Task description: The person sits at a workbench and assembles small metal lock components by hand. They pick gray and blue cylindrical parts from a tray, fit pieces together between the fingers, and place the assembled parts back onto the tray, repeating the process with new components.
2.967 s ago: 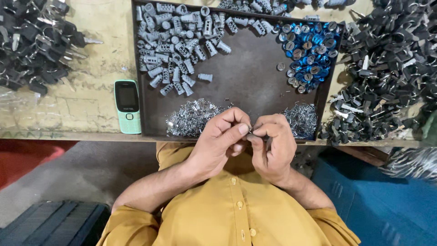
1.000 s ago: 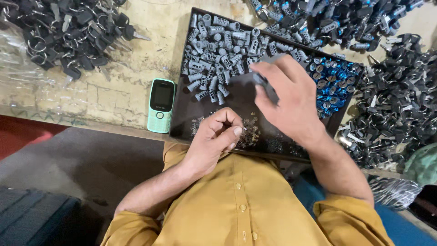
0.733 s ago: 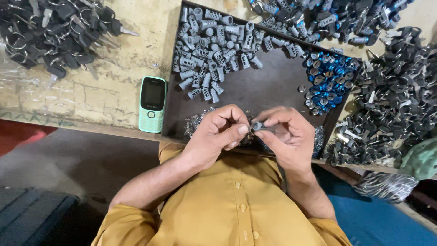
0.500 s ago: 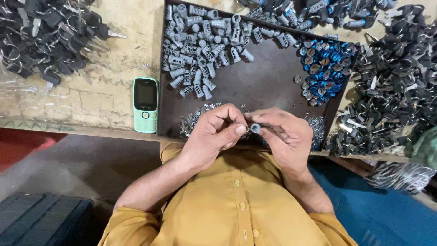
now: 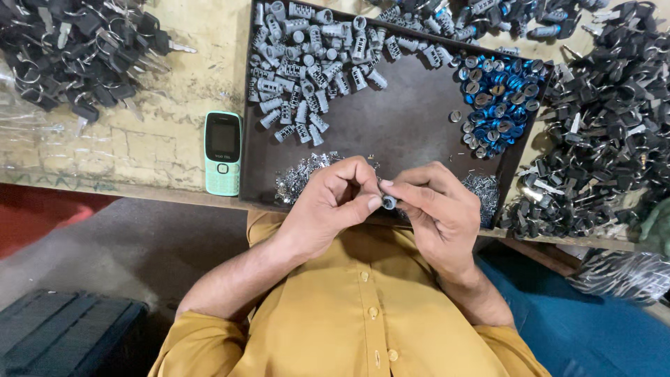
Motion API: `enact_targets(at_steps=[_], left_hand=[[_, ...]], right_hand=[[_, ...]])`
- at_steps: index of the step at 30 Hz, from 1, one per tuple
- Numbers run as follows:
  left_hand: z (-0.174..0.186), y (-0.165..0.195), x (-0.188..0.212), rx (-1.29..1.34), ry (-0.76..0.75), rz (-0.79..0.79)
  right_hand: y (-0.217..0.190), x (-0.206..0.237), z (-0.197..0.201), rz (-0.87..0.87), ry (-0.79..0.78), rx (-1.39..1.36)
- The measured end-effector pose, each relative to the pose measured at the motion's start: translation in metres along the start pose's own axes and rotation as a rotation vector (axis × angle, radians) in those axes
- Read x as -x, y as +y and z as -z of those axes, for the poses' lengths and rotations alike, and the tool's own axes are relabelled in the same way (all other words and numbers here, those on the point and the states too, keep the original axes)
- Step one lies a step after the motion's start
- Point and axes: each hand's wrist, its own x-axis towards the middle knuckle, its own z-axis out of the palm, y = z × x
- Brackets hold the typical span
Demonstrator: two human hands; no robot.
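Cylinder, a small grey metal piece, sits pinched between both hands just over the near edge of the tray, above the yellow shirt. Left hand curls around it from nine o'clock, thumb tip pressed against the cylinder and the other fingers folded over the top. Right hand meets it from three o'clock, thumb and forefinger closed on the same piece (whether anything else is held between the fingertips is too small to tell).

At twelve o'clock from the hands lies the dark tray, resting on the worn bench. Grey cylinders are heaped in the tray's far left part, at about eleven o'clock from the hands. Blue caps are piled against the tray's right wall, at about one o'clock. Two small heaps of shiny metal bits lie along the near edge: the left heap just beside the left hand, the right heap just beside the right hand.

A mint-green phone lies on the bench at ten o'clock, just outside the tray's left wall, screen up. Black keys are heaped at the bench's far left corner, well apart from the hands. More black keys fill the right pile, at two o'clock beyond the tray.
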Motion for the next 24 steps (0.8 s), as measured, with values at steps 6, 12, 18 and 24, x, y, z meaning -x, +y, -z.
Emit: enact_targets(at_steps=[6, 12, 18, 24], left_hand=[[-0.006, 0.001, 0.002, -0.080, 0.029, -0.009], [-0.014, -0.008, 0.004, -0.413, 0.172, -0.213], [-0.009, -0.011, 0.001, -0.290, 0.118, -0.206], [-0.001, 0.003, -0.003, 0.043, 0.078, 0.066]], right_hand=[[-0.004, 0.002, 0.001, 0.064, 0.022, 0.079], [-0.006, 0.004, 0.000, 0.114, 0.027, 0.107], [0.000, 0.005, 0.000, 0.069, 0.019, 0.073], [0.004, 0.004, 0.000, -0.009, 0.054, 0.054]])
